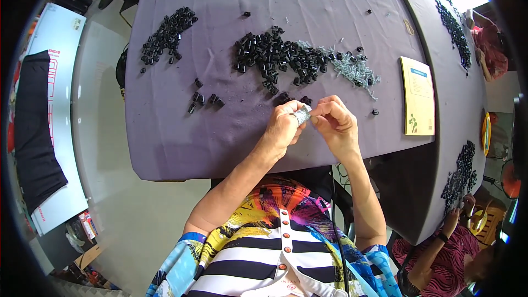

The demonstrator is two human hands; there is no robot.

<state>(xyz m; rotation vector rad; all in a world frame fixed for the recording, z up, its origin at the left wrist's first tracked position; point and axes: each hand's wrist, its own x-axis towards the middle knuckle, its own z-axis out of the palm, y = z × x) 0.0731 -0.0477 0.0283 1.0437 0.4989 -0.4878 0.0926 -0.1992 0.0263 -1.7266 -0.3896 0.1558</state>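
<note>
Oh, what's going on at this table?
A person's left hand holds a small silvery-grey thing; the right hand is right beside it, its grip too small to make out. Beyond them, a pile of black pieces meets a pile of pale slivers. At lower right, another person has hands at more black pieces.

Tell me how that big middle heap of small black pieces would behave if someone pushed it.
The heap of black pieces would probably spread apart rather than slide whole, since its pieces lie loose. Single pieces look light, being so small, and some might roll, as their sides seem rounded.
</note>
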